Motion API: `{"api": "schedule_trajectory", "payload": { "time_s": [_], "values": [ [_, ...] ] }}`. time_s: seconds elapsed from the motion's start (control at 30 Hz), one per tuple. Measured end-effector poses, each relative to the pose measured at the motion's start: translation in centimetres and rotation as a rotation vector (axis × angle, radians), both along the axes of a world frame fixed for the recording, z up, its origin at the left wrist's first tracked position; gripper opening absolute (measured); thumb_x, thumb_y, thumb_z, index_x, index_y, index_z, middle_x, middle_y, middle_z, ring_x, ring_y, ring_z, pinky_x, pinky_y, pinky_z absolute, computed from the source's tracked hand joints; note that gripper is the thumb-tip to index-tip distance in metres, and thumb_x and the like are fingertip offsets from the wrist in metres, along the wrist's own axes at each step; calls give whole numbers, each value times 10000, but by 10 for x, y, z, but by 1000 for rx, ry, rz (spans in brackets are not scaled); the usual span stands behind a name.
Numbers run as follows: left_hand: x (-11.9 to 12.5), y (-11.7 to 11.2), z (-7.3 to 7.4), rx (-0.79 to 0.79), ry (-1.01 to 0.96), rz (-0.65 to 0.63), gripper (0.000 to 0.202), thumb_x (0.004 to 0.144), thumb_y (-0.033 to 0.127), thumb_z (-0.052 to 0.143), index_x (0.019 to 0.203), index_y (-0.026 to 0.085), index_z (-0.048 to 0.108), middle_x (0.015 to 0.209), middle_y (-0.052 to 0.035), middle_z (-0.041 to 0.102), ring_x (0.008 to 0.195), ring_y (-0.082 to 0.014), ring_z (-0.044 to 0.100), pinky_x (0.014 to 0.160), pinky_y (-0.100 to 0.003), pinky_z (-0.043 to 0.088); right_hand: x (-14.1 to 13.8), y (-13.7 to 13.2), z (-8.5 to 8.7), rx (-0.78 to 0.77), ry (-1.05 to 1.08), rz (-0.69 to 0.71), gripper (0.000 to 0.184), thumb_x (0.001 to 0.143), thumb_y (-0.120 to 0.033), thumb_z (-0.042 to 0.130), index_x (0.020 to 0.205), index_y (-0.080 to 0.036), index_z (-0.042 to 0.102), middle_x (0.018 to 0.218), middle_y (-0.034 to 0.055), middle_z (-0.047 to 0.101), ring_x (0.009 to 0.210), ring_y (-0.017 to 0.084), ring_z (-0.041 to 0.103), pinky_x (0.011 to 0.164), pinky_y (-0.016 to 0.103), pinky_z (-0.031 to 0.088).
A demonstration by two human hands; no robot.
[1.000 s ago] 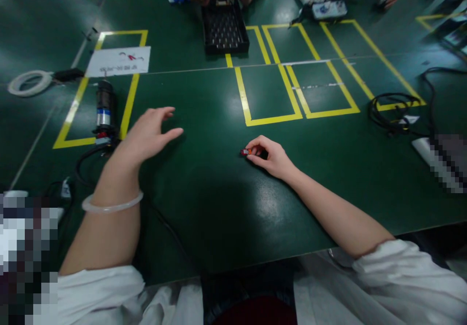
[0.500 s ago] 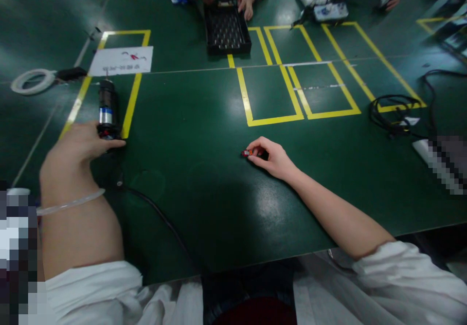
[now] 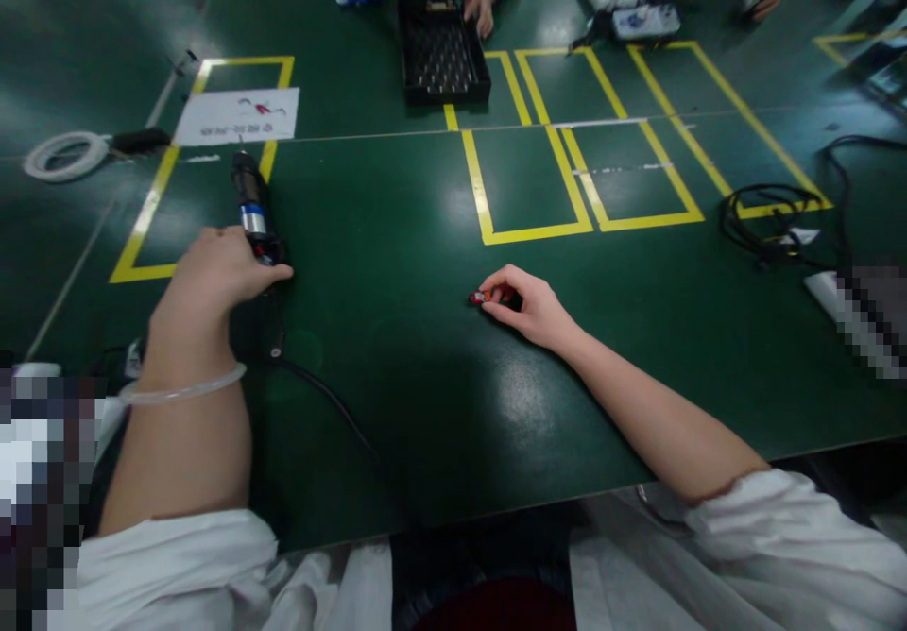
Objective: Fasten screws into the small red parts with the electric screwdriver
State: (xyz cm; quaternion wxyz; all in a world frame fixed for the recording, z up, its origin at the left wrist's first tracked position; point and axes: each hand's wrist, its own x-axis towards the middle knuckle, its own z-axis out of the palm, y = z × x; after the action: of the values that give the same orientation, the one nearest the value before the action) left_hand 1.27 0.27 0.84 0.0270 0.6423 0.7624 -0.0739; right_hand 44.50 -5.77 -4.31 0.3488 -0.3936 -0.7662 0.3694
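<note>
My left hand (image 3: 216, 272) is closed round the lower end of a black corded tool with a silver band (image 3: 249, 201). The tool lies tilted across the yellow tape of the left marked box. Its cable (image 3: 322, 400) trails back toward me over the green table (image 3: 397, 329). My right hand (image 3: 528, 305) rests at the table's middle, fingers pinched on a small red part (image 3: 478, 298) that touches the surface. A clear bangle sits on my left wrist.
A white printed sheet (image 3: 237, 114) and a white coil (image 3: 60, 154) lie at the far left. A black gridded tray (image 3: 443, 50) stands at the far edge, with another person's hands beside it. Yellow tape boxes (image 3: 531, 178) mark the centre; a black cable loop (image 3: 769, 211) lies right.
My left hand reached left to the black tool, took hold of it and has now dragged it right and tilted it over the yellow tape. My right hand stayed put.
</note>
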Motion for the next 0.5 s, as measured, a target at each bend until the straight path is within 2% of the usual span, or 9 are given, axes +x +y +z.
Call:
{"api": "schedule_trajectory", "payload": {
  "time_s": [0.07, 0.13, 0.23, 0.37, 0.5],
  "values": [
    [31, -6, 8, -45, 42, 30, 744, 844, 602, 648, 1244, -12, 519, 1253, -293, 554, 1118, -406, 573, 960, -544, 501, 0, 0, 0, -3, 2, -1, 144, 874, -196, 673, 1015, -192, 648, 889, 20, 656, 761, 141, 612, 719, 282, 498],
    [60, -13, 14, -53, 19, -40, 693, 860, 514, 649, 1282, -16, 504, 1259, -293, 547, 1143, -411, 563, 967, -541, 497, 0, -1, 1, 1, 7, 1, 142, 874, -194, 672, 1014, -192, 648, 895, 22, 656, 760, 140, 613, 725, 284, 503],
    [95, -22, 17, -7, -34, -127, 678, 839, 488, 669, 1301, 15, 518, 1226, -271, 551, 1142, -415, 562, 956, -534, 500, 0, -1, 1, 11, 12, 4, 139, 876, -195, 670, 1013, -192, 649, 899, 23, 657, 753, 138, 613, 724, 285, 507],
    [133, -36, 13, 57, -111, -203, 696, 812, 475, 697, 1371, 108, 501, 1239, -236, 538, 1150, -432, 560, 922, -531, 514, 0, -1, -1, 8, 15, -3, 139, 878, -215, 678, 1013, -199, 650, 892, 19, 662, 748, 140, 612, 720, 288, 512],
    [166, -49, 7, 88, -172, -306, 739, 822, 460, 695, 1428, 114, 455, 1266, -221, 538, 1153, -404, 554, 915, -503, 524, -1, 0, -2, 16, 26, -5, 144, 878, -216, 680, 1018, -198, 647, 892, 18, 662, 746, 141, 613, 719, 289, 513]
  ]
}}
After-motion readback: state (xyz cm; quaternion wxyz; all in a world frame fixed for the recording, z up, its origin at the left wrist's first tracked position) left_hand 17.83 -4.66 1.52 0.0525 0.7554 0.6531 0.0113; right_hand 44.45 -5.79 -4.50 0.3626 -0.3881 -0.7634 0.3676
